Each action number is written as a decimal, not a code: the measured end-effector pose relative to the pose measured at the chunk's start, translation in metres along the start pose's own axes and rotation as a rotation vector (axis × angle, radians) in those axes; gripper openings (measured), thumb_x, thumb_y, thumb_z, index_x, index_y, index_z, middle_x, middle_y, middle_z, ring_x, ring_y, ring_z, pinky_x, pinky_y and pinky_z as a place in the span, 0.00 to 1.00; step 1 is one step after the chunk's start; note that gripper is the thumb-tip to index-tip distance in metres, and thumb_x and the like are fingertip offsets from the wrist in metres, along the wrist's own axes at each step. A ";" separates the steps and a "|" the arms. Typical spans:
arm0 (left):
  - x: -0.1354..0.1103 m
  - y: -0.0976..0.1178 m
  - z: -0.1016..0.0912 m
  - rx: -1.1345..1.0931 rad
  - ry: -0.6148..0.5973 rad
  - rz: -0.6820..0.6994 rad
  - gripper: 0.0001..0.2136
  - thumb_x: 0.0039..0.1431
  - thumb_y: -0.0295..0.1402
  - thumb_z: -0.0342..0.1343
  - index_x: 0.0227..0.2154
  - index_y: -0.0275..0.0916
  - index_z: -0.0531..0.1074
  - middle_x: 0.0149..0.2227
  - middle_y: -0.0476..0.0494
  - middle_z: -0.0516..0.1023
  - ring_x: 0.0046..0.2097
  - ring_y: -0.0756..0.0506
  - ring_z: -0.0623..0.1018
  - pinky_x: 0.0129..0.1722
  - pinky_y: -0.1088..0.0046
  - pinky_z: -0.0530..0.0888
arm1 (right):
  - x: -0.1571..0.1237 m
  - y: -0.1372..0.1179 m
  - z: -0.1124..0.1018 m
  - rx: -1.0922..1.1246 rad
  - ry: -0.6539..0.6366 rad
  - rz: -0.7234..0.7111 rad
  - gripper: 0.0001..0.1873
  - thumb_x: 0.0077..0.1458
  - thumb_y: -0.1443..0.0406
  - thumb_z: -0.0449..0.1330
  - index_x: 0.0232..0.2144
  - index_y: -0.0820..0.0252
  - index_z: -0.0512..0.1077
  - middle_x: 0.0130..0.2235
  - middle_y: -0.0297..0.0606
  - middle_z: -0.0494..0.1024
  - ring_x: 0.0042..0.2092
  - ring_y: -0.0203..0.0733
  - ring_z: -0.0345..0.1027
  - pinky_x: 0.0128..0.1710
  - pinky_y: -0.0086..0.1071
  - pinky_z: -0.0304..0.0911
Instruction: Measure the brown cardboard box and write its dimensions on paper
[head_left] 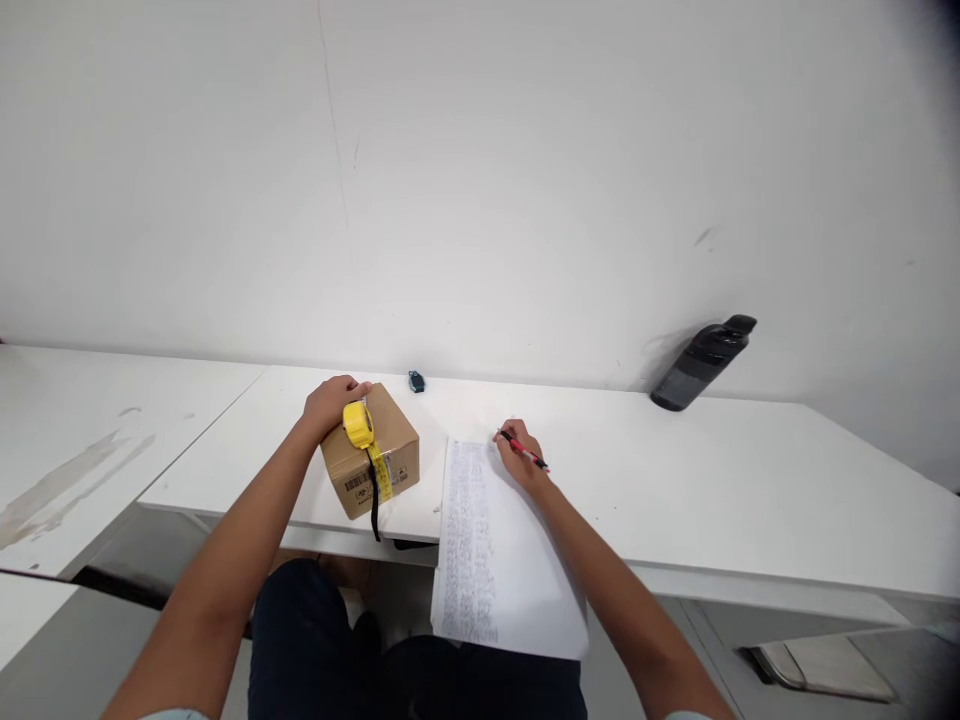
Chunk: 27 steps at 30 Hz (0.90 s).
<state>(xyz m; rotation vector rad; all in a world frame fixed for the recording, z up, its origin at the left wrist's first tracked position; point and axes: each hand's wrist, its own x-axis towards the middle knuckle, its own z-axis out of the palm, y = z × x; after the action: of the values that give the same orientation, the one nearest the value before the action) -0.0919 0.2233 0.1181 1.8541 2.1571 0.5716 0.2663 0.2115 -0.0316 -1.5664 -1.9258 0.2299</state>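
Person's left hand [330, 402] and right hand [519, 452]: bare, as are both wrists. Left forearm [232, 560] and right forearm [622, 590]: uncovered along their full length, skin exposed past the elbows. Upper garment: short-sleeved; only the hems of the left sleeve [176, 715] and right sleeve [684, 715] enter the view, both pale blue to greenish in tone. Lower garment [296, 640]: dark navy, near black over the lap, plain cloth, rounded smoothly at the left knee. Whether it is shorts or full trousers cannot be confirmed from this angle.
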 end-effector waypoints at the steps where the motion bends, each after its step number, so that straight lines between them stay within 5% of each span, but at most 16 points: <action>1: 0.000 0.000 0.000 -0.010 -0.005 -0.005 0.21 0.57 0.56 0.48 0.28 0.43 0.71 0.35 0.47 0.80 0.37 0.43 0.76 0.30 0.69 0.63 | -0.003 0.003 0.003 0.052 0.017 0.029 0.16 0.64 0.60 0.38 0.41 0.57 0.64 0.33 0.38 0.77 0.34 0.41 0.71 0.32 0.30 0.60; 8: -0.001 0.000 -0.002 -0.054 0.006 -0.010 0.21 0.56 0.57 0.49 0.27 0.43 0.71 0.32 0.47 0.79 0.34 0.43 0.76 0.30 0.70 0.63 | -0.003 0.011 0.013 0.285 -0.055 0.110 0.17 0.60 0.53 0.47 0.28 0.55 0.67 0.25 0.32 0.73 0.29 0.40 0.67 0.31 0.29 0.60; 27: 0.000 -0.001 -0.001 -0.049 0.007 0.006 0.20 0.56 0.55 0.49 0.27 0.43 0.70 0.31 0.47 0.79 0.34 0.43 0.76 0.30 0.69 0.64 | -0.002 0.007 0.009 0.340 -0.112 0.241 0.16 0.57 0.55 0.50 0.29 0.56 0.73 0.25 0.32 0.73 0.30 0.40 0.68 0.32 0.29 0.58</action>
<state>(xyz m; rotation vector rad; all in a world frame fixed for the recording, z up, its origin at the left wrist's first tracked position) -0.0930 0.2230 0.1186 1.8367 2.1234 0.6278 0.2670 0.2140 -0.0425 -1.5742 -1.6677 0.7218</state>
